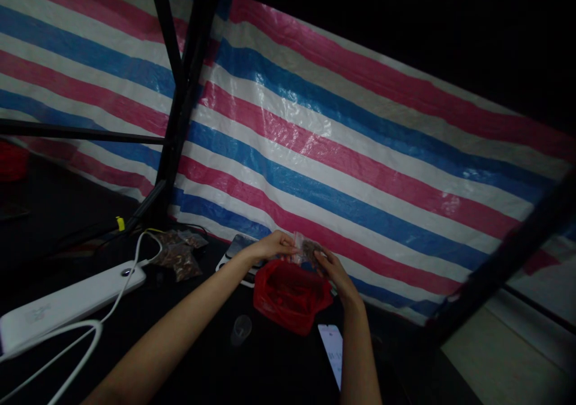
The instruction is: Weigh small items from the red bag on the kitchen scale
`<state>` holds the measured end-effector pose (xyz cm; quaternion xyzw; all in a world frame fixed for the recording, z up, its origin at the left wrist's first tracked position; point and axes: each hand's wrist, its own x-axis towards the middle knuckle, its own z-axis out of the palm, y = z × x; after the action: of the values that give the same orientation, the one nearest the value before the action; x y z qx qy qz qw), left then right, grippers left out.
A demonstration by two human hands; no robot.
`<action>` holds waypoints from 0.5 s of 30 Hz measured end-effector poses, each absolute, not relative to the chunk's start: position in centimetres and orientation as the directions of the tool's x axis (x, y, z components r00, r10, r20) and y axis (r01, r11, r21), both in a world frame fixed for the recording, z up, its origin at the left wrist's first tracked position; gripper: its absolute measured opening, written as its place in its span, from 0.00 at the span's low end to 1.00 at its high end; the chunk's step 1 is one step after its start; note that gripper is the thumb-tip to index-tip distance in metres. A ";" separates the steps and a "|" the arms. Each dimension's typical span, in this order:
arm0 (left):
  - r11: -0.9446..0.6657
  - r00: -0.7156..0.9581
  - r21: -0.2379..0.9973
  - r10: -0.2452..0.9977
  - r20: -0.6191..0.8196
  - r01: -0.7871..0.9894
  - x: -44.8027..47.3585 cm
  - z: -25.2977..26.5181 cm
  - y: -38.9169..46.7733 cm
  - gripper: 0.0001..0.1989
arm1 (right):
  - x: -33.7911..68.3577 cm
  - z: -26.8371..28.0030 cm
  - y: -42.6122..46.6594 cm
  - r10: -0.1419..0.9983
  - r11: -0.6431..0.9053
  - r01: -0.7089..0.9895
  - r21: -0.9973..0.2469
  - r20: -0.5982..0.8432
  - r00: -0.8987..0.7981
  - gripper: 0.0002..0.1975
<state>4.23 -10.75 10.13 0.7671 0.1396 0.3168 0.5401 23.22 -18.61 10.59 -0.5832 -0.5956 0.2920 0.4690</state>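
Between my two hands, just beyond the red plastic bag, is a small clear zip bag [309, 250] with brownish contents. My left hand [275, 246] pinches its left edge, the one with a reddish strip. The fingers of my right hand [332, 269] are closed round its right side, where the brown contents sit. Below both hands the red plastic bag [292, 300] stands with its mouth open; what lies inside is too dark to make out. Partly behind my left forearm is a flat white and grey device [238, 249], possibly a scale.
Several filled small bags [177, 258] lie to the left, by a white power strip [74, 300] with white cables. A clear cup [242, 329] stands in front of the red bag. A lit phone [332, 351] lies beside my right forearm. Striped sheeting [315, 147] hangs behind the table.
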 end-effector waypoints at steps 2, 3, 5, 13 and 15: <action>-0.272 0.764 0.938 0.552 0.335 -0.214 4.2 11.2 -11.3 0.17 | 23.3 11.2 -18.9 0.952 0.156 0.486 -0.860 0.263 0.159 0.25; -0.239 0.727 0.931 0.581 0.365 -0.276 4.4 11.7 -11.6 0.17 | 23.4 11.6 -19.1 0.935 0.166 0.529 -0.832 0.303 0.183 0.27; -0.197 0.599 0.896 0.684 0.416 -0.398 5.3 12.4 -12.2 0.19 | 23.4 12.7 -20.0 0.888 0.189 0.609 -0.770 0.399 0.228 0.28; -0.427 0.417 0.800 0.693 0.589 -0.420 8.1 11.1 -14.3 0.16 | 20.4 15.6 -23.8 0.872 0.214 0.680 -0.702 0.451 0.190 0.26; -0.563 0.442 0.760 0.621 0.648 -0.323 8.1 10.8 -15.1 0.13 | 19.9 15.5 -23.8 0.878 0.187 0.710 -0.679 0.440 0.189 0.23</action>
<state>8.13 -15.09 10.84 0.7164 0.1039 0.5181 0.4556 19.86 -23.76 15.51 -0.6303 -0.6296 0.0947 0.4443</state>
